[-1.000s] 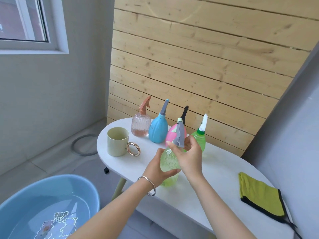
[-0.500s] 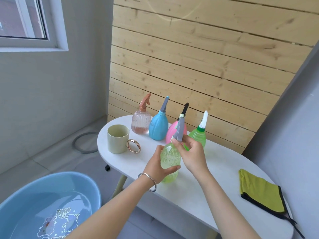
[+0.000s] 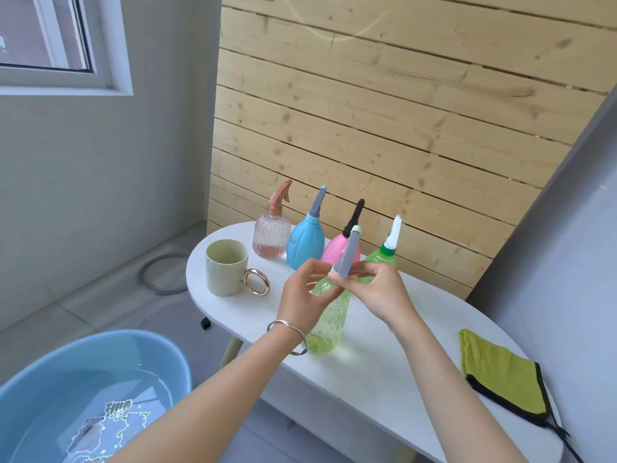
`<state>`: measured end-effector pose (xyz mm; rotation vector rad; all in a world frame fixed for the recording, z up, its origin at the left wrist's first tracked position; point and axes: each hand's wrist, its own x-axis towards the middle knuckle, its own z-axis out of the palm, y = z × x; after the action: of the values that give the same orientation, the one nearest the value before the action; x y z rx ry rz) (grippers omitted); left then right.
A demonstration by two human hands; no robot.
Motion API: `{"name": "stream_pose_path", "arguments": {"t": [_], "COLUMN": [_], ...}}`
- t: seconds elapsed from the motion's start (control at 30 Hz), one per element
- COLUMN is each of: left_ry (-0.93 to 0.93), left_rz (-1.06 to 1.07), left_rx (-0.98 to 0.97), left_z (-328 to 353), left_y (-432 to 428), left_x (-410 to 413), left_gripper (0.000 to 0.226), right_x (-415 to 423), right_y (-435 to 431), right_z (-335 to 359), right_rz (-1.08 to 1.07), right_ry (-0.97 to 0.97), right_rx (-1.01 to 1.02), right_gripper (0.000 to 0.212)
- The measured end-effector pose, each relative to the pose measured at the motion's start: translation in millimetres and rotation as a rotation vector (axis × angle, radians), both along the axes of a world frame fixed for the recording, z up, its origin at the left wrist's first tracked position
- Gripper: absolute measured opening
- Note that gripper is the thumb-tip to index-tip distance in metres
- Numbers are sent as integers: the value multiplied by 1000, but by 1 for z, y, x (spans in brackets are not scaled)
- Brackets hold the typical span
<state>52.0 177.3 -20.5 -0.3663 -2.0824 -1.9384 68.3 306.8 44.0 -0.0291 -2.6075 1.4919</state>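
Observation:
A translucent light-green spray bottle (image 3: 329,325) stands upright on the white oval table (image 3: 394,372), near its front edge. My left hand (image 3: 302,300), with a silver bracelet on the wrist, grips the bottle's upper body and neck. My right hand (image 3: 379,289) pinches the base of its grey spray head (image 3: 349,253) at the neck. The bottle's shoulder is hidden behind my fingers.
Behind stand a ribbed pink bottle (image 3: 271,237), a blue bottle (image 3: 305,245), a pink bottle (image 3: 334,250) and a green bottle (image 3: 384,257). A cream mug (image 3: 226,272) with a gold ring handle sits left. A yellow-green cloth (image 3: 500,370) lies right. A blue basin (image 3: 83,399) of water is below left.
My left hand has slid up from the bottle's belly to its neck. My right hand stays at the spray head's base. The view has shifted slightly.

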Motion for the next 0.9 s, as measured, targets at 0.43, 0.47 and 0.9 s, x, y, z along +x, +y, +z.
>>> {"name": "stream_pose_path", "arguments": {"t": [0.43, 0.47, 0.9], "left_ry": [-13, -13, -44], "left_rz": [-102, -97, -82], "left_rx": [-88, -84, 15], "left_z": [-6, -7, -2], "left_y": [-7, -7, -3], "left_x": [-5, -5, -5], "left_gripper": [18, 18, 12], "right_x": [-10, -12, -13], "right_y": [27, 28, 9], "right_z": [59, 62, 58], "right_rz": [269, 243, 120], "right_ry": [155, 176, 123], "right_rx": [512, 584, 563], "right_gripper": [55, 48, 51]}}
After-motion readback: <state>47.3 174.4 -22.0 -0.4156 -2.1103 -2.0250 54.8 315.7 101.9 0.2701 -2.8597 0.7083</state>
